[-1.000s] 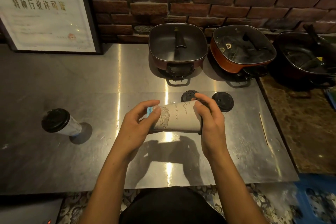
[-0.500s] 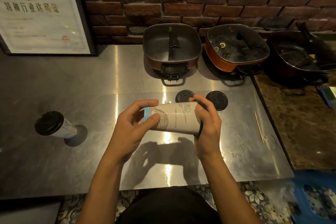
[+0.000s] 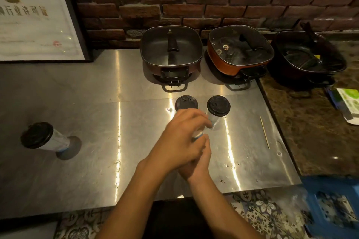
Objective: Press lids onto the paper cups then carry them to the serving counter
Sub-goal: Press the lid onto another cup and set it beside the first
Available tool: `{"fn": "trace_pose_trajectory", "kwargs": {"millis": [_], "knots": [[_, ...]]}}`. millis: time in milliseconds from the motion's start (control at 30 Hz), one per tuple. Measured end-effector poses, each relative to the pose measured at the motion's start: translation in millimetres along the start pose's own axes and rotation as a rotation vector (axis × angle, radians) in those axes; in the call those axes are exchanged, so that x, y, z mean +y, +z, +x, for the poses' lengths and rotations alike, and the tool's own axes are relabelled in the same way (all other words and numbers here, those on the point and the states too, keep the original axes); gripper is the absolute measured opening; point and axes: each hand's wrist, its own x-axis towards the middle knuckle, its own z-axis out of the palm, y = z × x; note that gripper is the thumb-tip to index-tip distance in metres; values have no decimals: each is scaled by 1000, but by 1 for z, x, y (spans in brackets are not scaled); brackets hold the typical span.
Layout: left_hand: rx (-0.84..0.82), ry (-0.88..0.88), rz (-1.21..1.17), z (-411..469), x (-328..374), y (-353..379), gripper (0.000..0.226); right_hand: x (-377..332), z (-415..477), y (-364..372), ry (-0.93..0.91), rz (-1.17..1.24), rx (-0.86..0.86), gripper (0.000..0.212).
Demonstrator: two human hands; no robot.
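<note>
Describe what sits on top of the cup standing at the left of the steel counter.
A black plastic lid sits on the left cup, covering its mouth. Whatever the cup holds cannot be seen, because the lid hides the inside.

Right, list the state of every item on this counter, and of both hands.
Far-left cup: upright, lidded, untouched.
Right cup: upright, lidded.
Loose lid: lying flat, partly hidden.
Held cup: mostly hidden between the hands.
Left hand: curled over held cup.
Right hand: under the left, grip unclear.
Grey pot: glass lid on.
Orange pot: glass lid on.
Skewer: lying flat.
</note>
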Motion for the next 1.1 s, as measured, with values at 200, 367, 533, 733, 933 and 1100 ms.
{"fn": "trace_pose_trajectory", "kwargs": {"millis": [200, 367, 533, 733, 933, 1100], "knots": [[-5, 0, -17, 2, 9, 16, 24, -18, -4, -13, -5, 80, -2, 43], [96, -134, -164, -8, 0, 10, 23, -40, 9, -22, -32, -103, 29, 34], [193, -570, -364, -43, -25, 3, 26, -56, 9, -16, -368, -677, 88, 38], [74, -683, -493, -84, -42, 2, 58, -50, -2, 8, -729, -1268, -248, 50], [150, -668, -520, -101, -61, -5, 74, -24, -17, 34, -822, -1506, -357, 56], [335, -671, -553, -105, -80, -23, 69, 17, -10, 50, -649, -1420, -304, 74]]}}
